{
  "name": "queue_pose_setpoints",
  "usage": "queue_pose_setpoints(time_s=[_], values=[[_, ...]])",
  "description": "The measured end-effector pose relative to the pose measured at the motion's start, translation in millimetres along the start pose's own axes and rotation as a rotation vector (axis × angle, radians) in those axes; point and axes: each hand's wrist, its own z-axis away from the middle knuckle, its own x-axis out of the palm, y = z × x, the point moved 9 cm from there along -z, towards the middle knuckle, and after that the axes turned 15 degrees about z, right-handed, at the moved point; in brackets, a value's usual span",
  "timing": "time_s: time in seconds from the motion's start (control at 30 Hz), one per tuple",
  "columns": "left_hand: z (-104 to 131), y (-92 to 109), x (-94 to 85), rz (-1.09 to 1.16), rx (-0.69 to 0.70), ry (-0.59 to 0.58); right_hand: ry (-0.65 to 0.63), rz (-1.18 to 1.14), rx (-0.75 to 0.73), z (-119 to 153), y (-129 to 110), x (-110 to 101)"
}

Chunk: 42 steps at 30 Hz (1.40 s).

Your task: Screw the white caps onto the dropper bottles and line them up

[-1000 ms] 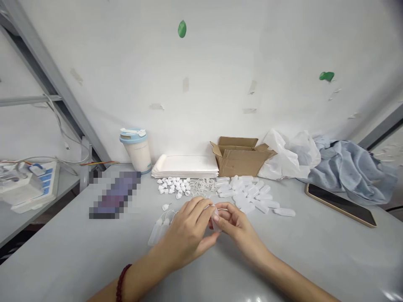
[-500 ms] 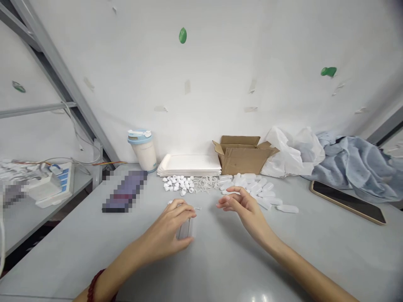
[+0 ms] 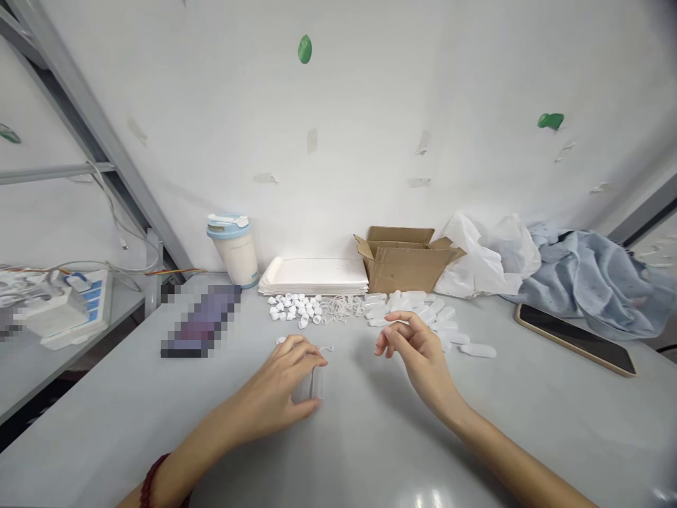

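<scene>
My left hand (image 3: 283,381) rests low over the table, its thumb and fingertips closed on the two ends of a clear plastic tube (image 3: 317,384). Part of the tube is hidden under the palm. Just past those fingers lie a small white cap (image 3: 280,340) and a thin white cord (image 3: 328,348). My right hand (image 3: 415,353) hovers to the right with loosely bent fingers apart, and nothing shows in them. Behind it is a pile of clear plastic tubes (image 3: 447,314). Several white caps (image 3: 296,307) and a heap of white cords (image 3: 341,308) lie farther back.
Along the wall stand a cup with a blue lid (image 3: 236,257), a stack of white envelopes (image 3: 317,275), an open cardboard box (image 3: 407,268) and a white plastic bag (image 3: 476,261). A phone (image 3: 574,339) lies right, beside blue cloth (image 3: 597,275). A blurred purple object (image 3: 204,321) lies left.
My right hand has shifted slightly right, with its fingers more curled. My left hand stays at the clear tube. The whole view has moved a little.
</scene>
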Motion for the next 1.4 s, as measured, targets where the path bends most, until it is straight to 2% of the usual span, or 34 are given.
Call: queue_pose_setpoints(time_s=[0.27,0.47,0.6,0.67,0.73,0.8,0.9,0.97,1.13,1.27,1.4], values=[[3.2,-1.0,-4.5,0.061,-0.065,-0.056,0.018,-0.009,-0.027,0.7,0.5,-2.2],[5.7,-7.3,-10.9,0.113,-0.059,-0.032,0.028,-0.004,-0.043,1.0,-0.8,-1.9],[5.1,-9.7,-8.0,0.115,-0.049,-0.033,0.01,0.042,-0.041,-0.4,0.9,-0.1],[5.1,-10.1,-5.9,0.114,-0.037,-0.029,-0.084,0.122,-0.034,-1.5,5.0,9.3],[5.1,-10.9,-4.6,0.108,-0.029,-0.024,-0.231,0.255,-0.046,0.2,9.7,24.7],[5.4,-12.1,-4.6,0.101,-0.027,-0.019,-0.362,0.398,-0.122,6.2,10.6,41.0],[7.8,-15.3,-7.9,0.096,-0.036,-0.011,-0.462,0.535,-0.293,20.3,6.2,62.4],[12.3,-19.6,-12.9,0.094,-0.051,0.007,-0.484,0.57,-0.338,27.9,7.8,73.3],[35.2,-42.0,-32.0,0.055,-0.133,0.1,-0.468,0.643,-0.306,28.9,19.5,86.5],[54.3,-59.7,-43.1,0.061,-0.202,0.144,-0.521,0.657,-0.356,25.1,14.5,94.7],[60.9,-65.9,-44.5,0.098,-0.261,0.134,-0.527,0.68,-0.368,21.6,8.3,100.0]])
